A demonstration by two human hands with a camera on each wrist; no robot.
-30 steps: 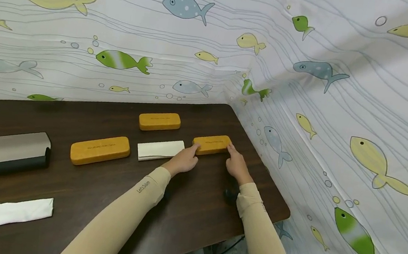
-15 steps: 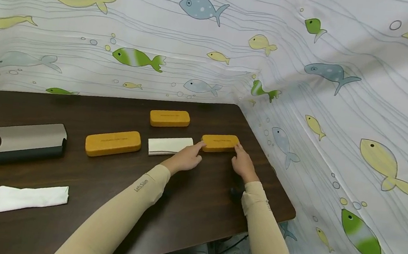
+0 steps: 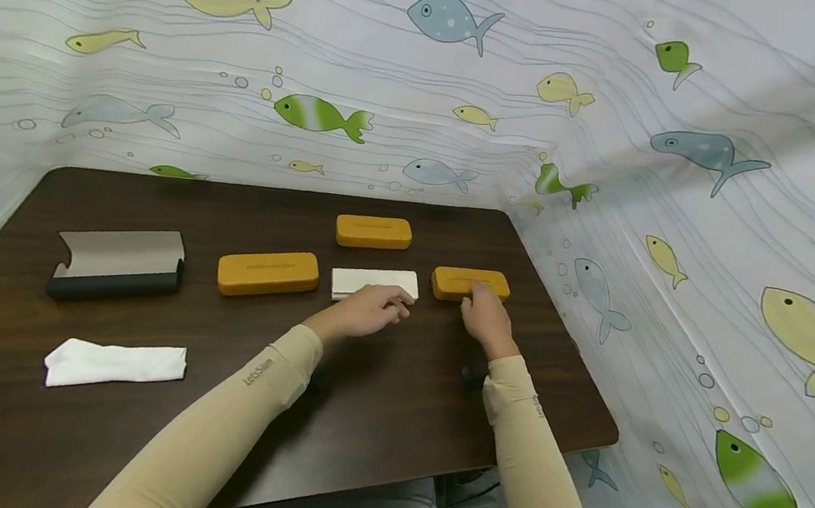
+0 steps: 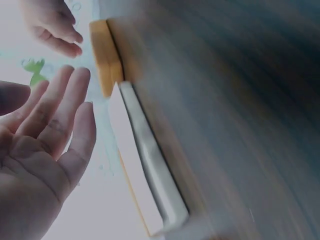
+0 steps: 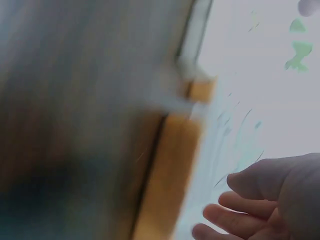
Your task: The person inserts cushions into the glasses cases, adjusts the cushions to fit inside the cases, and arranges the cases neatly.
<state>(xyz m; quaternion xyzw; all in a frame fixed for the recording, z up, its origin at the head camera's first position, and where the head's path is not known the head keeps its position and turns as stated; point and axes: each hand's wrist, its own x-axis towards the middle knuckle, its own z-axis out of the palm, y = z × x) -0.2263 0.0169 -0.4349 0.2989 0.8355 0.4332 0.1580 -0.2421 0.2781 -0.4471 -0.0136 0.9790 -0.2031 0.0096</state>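
In the head view a rounded orange case (image 3: 452,283) lies near the table's right side. My right hand (image 3: 488,320) is at its near edge, one finger overlapping its top; the right wrist view shows those fingers (image 5: 240,220) loosely bent and apart from the case. To the left, my left hand (image 3: 369,310) hovers over the front of a folded white cloth (image 3: 367,278). Its fingers (image 4: 60,115) are spread and hold nothing in the left wrist view. Two more orange cases lie nearby, one behind (image 3: 374,233) and one left (image 3: 268,273) of the cloth.
At the table's left lies a grey and black curved holder (image 3: 122,257), its inside facing up. A crumpled white cloth (image 3: 115,366) is in front of it. The dark wooden table (image 3: 247,403) meets a fish-print curtain (image 3: 369,57) at the back and right.
Both hands have let go of the ends of the right orange case. The left hand has drawn back left over the white cloth. The head view has turned left.
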